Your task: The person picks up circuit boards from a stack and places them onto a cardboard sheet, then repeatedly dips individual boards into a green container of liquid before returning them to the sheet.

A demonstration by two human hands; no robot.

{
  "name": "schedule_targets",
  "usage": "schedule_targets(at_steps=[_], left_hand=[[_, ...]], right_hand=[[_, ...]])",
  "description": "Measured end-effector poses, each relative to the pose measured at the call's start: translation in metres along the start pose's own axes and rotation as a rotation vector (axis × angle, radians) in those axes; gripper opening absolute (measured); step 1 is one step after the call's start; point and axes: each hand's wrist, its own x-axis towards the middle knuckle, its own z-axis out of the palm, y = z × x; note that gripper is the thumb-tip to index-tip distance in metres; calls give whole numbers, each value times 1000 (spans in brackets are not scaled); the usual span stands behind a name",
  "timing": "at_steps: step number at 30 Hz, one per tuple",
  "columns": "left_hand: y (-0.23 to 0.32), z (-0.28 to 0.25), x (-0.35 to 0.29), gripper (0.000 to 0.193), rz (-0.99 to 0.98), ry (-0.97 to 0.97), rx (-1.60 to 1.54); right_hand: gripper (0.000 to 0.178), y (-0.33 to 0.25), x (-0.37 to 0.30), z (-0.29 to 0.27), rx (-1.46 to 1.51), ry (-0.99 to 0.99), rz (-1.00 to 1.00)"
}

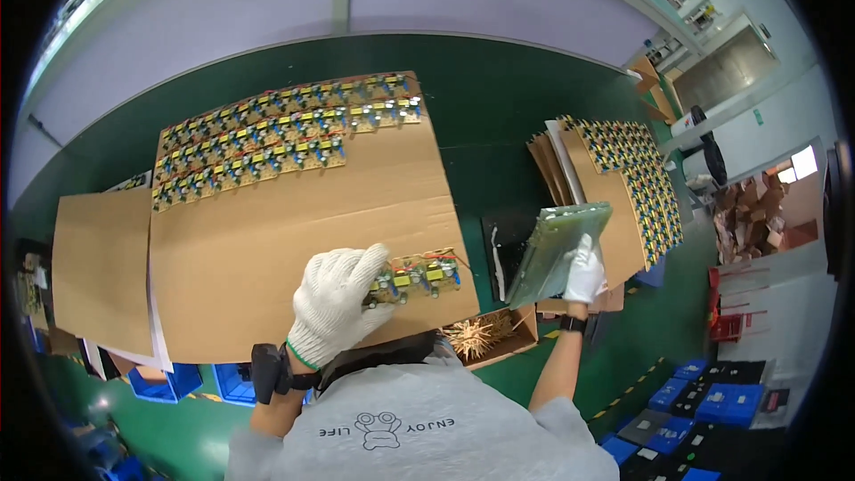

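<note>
My left hand (338, 301), in a white knitted glove, closes on the left end of a circuit board strip (417, 276) with yellow and blue parts. The strip lies at the near right edge of a large cardboard sheet (303, 240); the glove hides its left end. Over to the right, my right hand (585, 272), also gloved in white, grips a flat, see-through greenish slab or stack of sheets (554, 254), held tilted. A black flat piece (503, 254) lies beside the slab. Rows of similar circuit boards (258, 135) fill the far part of the cardboard.
On the right, more circuit boards (637, 174) cover another cardboard sheet (610, 214). A second cardboard piece (100, 272) lies at the left. By my body stands a carton with straw-coloured sticks (481, 337). Blue bins (167, 383) sit below the near edge.
</note>
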Motion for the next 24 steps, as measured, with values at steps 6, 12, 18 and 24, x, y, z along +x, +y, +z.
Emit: schedule_targets(at_steps=[6, 12, 18, 24], left_hand=[[1, 2, 12, 67, 102, -68, -110], [3, -2, 13, 62, 115, -45, -1], [-10, -9, 2, 63, 34, 35, 92], [-6, -12, 3, 66, 73, 104, 194]], right_hand=[[68, -95, -63, -3, 789, -183, 7], [72, -175, -92, 33, 783, -947, -23], [39, -209, -136, 45, 570, -550, -230], [35, -211, -151, 67, 813, -641, -139]])
